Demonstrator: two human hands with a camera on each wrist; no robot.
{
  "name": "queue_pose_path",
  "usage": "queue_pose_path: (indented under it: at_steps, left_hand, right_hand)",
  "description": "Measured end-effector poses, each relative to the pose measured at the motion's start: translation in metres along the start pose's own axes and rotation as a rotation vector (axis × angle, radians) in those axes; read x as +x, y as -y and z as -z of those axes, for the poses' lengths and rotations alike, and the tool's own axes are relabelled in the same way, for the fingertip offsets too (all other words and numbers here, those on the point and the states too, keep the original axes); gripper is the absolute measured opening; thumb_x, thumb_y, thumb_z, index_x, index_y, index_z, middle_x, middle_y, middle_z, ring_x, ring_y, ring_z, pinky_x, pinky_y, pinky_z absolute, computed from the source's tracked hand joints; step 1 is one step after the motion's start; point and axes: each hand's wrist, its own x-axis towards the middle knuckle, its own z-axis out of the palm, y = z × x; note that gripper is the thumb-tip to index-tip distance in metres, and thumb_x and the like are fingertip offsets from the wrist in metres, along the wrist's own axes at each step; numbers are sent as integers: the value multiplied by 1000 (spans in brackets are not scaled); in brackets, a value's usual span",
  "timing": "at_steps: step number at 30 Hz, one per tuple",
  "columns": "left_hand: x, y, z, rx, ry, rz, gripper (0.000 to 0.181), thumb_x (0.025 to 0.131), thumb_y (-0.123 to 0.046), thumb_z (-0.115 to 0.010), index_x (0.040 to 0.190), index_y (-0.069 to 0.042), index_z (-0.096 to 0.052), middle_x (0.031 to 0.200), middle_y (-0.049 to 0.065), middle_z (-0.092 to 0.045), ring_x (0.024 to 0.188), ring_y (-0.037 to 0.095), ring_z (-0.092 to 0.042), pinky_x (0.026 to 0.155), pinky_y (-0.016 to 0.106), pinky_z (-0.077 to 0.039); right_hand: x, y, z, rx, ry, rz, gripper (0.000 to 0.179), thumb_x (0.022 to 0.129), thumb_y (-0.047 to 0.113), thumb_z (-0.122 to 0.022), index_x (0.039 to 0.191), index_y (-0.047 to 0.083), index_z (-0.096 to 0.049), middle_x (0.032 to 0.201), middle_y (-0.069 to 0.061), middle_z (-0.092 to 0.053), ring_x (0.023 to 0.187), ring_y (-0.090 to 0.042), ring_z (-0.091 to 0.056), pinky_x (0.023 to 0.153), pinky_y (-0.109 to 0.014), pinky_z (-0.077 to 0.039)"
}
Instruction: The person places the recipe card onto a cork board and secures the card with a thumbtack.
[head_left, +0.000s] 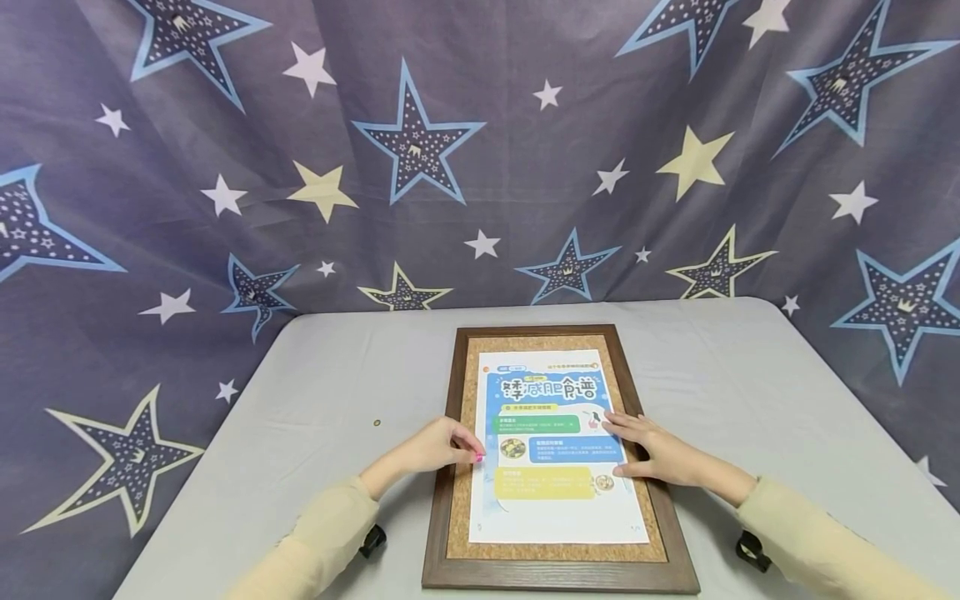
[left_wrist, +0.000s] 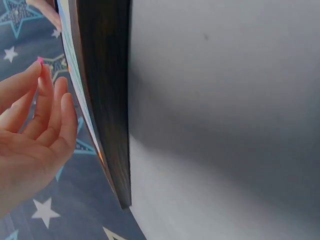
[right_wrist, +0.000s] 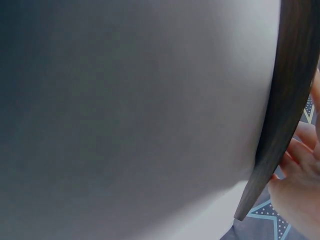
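A brown-framed cork board lies on the table with a printed poster on its cork. An orange pushpin shows at the poster's top left corner. Between thumb and fingertips my left hand pinches a small pink pushpin, over the poster's left edge; whether its tip touches the paper I cannot tell. With fingers spread, my right hand rests at the poster's right edge, across the frame's right side. In the right wrist view the frame partly hides that hand.
The board stands on a pale grey table cover. Left of it lies a small ring-like object. Dark wrist devices sit under both forearms. Behind the table hangs a grey curtain printed with stars.
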Motion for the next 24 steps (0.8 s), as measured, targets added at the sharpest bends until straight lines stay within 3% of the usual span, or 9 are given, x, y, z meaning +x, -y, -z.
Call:
queue_pose_path:
  at_steps: [5, 10, 14, 24]
  left_hand:
    - [4, -5, -6, -20, 20, -23, 9, 80, -3, -61, 84, 1, -68, 83, 7, -66, 70, 7, -58, 62, 19, -48]
    - [9, -10, -14, 30, 34, -22, 8, 81, -6, -62, 84, -3, -69, 83, 3, -66, 73, 8, -58, 67, 19, -48]
    - [12, -15, -21, 43, 38, -20, 7, 80, -7, -63, 83, -5, -69, 81, 2, -66, 71, 7, -58, 63, 19, -47]
    - [19, -25, -37, -23, 74, -12, 7, 79, -6, -64, 83, -3, -69, 78, 2, -66, 68, 6, -58, 62, 18, -47]
  right_hand:
    - [1, 0, 0, -8, -4, 4, 69, 80, 36, -62, 130, -5, -39, 138, -24, -29, 125, -40, -25, 98, -57, -15]
    - [1, 0, 0, -12, -4, 6, 68, 80, 37, -62, 130, -5, -39, 137, -24, -29, 125, -41, -25, 99, -56, -14]
    - [1, 0, 1, -15, -1, 2, 68, 80, 36, -62, 130, -5, -39, 138, -24, -29, 125, -40, -25, 99, -55, -14]
    - [1, 0, 0, -21, 8, -4, 69, 80, 37, -61, 130, -4, -39, 138, -23, -29, 125, -40, -25, 99, -55, -14]
